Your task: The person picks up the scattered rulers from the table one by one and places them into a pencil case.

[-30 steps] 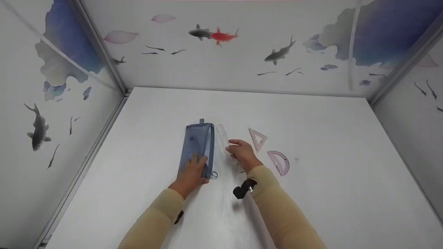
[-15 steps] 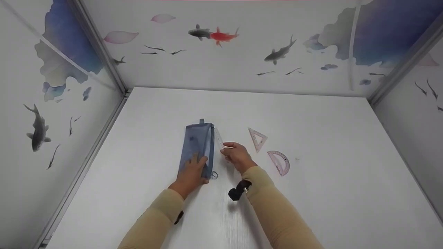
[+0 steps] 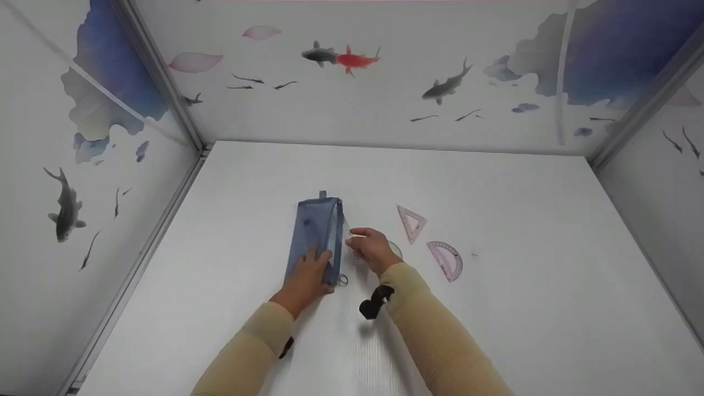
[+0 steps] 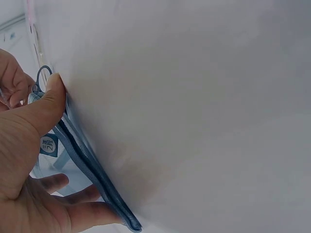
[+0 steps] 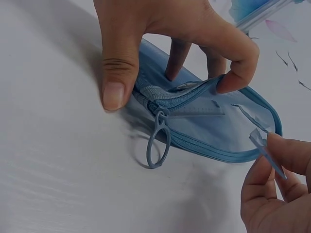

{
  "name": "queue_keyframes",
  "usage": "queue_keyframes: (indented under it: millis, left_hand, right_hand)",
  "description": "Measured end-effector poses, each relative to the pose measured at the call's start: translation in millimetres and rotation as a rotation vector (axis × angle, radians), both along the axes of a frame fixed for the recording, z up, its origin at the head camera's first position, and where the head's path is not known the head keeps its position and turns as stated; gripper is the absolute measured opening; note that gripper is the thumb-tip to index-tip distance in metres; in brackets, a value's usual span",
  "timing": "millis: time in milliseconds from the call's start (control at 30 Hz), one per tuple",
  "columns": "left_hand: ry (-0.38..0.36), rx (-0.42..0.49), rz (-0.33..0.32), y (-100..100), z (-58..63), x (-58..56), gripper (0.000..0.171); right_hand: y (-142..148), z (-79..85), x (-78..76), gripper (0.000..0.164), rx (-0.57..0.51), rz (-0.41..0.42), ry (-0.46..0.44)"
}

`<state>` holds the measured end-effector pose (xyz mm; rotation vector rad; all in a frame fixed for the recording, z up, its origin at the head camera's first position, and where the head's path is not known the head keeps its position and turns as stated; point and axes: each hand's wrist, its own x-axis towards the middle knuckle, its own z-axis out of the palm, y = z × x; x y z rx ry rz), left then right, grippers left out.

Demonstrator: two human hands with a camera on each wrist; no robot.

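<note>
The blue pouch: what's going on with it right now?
A person's left hand holds the blue pouch, its zip open. The right hand pinches a clear ruler near the open mouth; whether it reaches inside is hard to tell. A set square and a protractor lie to the right on the table.

Far wall: printed red fish is adjoining grey fish, pink petals lying to their left. Left wall: dark fish is pointing nose-down.
</note>
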<state>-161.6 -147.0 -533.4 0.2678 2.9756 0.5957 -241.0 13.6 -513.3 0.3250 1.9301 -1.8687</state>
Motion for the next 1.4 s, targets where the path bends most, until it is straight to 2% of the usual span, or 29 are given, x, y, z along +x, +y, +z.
queue_keyframes:
  millis: [500,667,867,967,1167,1400]
  left_hand:
    - [-0.009,0.049,-0.006,-0.9,0.4,0.6,0.075]
    - [0.004,0.039,-0.008,-0.6,0.3,0.0,0.074]
    - [-0.039,0.004,0.01,0.4,0.6,-1.1,0.078]
    - [-0.037,-0.01,0.014,0.6,-0.2,-1.5,0.078]
    - [-0.011,-0.013,0.011,0.7,-3.3,-2.7,0.079]
    - [-0.018,0.004,0.016,0.1,-2.8,-2.4,0.079]
  right_hand:
    - [-11.5,-0.9,-3.1,0.039,0.008,0.006,0.007]
    - [-14.0,-1.2,-5.7,0.039,0.025,0.003,-0.013]
    - [-16.8,-0.9,-7.4,0.04,0.025,0.017,-0.02]
    - [-19.2,-0.4,-8.0,0.041,0.026,0.02,-0.019]
    - [-23.6,-0.9,-8.6,0.038,0.043,0.023,-0.033]
    - [-26.3,-1.6,-8.2,0.035,0.036,0.028,-0.057]
